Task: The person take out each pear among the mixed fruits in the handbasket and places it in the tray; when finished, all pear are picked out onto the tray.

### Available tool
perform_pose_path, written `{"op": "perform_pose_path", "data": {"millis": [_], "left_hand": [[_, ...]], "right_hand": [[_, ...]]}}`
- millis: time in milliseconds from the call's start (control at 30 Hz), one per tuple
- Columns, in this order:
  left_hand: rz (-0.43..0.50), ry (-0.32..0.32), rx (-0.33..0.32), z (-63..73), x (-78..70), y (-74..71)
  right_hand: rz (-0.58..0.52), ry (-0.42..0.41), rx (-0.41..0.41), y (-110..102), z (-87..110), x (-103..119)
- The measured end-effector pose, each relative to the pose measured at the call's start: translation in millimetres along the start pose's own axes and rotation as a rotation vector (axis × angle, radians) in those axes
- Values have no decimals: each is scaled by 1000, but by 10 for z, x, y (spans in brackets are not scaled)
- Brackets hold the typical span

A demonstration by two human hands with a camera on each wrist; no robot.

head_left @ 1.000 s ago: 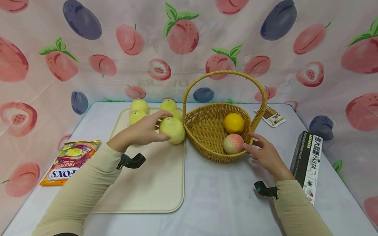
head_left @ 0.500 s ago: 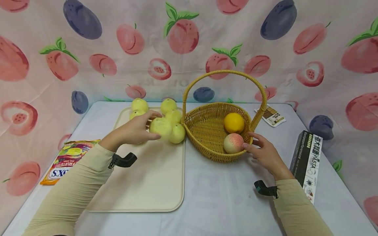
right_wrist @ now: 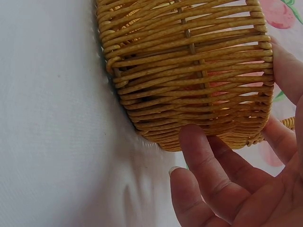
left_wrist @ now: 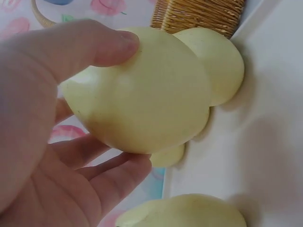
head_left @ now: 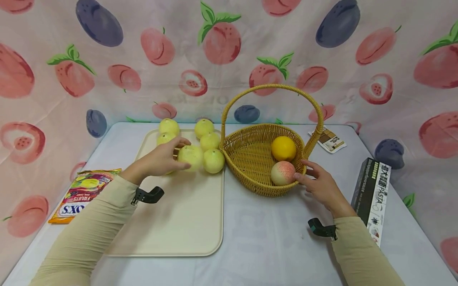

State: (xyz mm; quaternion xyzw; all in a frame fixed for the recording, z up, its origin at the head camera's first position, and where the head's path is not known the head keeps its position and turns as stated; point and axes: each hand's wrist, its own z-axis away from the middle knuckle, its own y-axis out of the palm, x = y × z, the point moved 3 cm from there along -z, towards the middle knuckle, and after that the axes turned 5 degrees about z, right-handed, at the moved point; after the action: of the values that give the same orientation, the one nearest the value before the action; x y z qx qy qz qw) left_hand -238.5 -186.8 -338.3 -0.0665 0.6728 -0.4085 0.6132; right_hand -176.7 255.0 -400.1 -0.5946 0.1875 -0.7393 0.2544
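Note:
My left hand (head_left: 162,158) holds a round, pale yellow-green fruit (head_left: 190,157) over the back part of the cream tray (head_left: 189,222). In the left wrist view, the thumb lies across the top of the smooth fruit (left_wrist: 142,90) and the fingers sit beneath it. Several similar fruits, such as one (head_left: 214,161) just right of it, rest on the tray. At the wicker basket's (head_left: 247,163) right side, my right hand (head_left: 323,187) grips the rim, thumb over it and fingers against the outer weave (right_wrist: 189,94). An orange (head_left: 283,149) and a peach (head_left: 282,173) lie inside.
The basket's tall arched handle (head_left: 272,86) rises above it. A candy bag (head_left: 84,192) lies left of the tray. Behind the basket on the right is a small packet (head_left: 332,141), and a pasta box (head_left: 372,198) lies near the right edge. Fruit-patterned cloth (head_left: 229,71) hangs behind.
My left hand has moved left, away from the basket, carrying the pale fruit, uncovering another beside it; in the last half second it shifts only slightly. My right hand stays on the basket rim.

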Motion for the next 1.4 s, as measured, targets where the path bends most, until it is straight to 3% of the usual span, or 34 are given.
{"op": "perform_pose_path", "data": {"millis": [700,967,1233,1400], "left_hand": [[59,-36,25,197,285,358],[82,-24,-24,233,322,399],[116,-35,-113,271,392,489],[73,-35,-180,286,390,540]], "right_hand": [[12,-8,-17,3,-3,-54],[7,-8,-15,0,-17,-50],[3,-4,-9,3,-9,-41],[3,1,-8,4,-7,-41]]}}
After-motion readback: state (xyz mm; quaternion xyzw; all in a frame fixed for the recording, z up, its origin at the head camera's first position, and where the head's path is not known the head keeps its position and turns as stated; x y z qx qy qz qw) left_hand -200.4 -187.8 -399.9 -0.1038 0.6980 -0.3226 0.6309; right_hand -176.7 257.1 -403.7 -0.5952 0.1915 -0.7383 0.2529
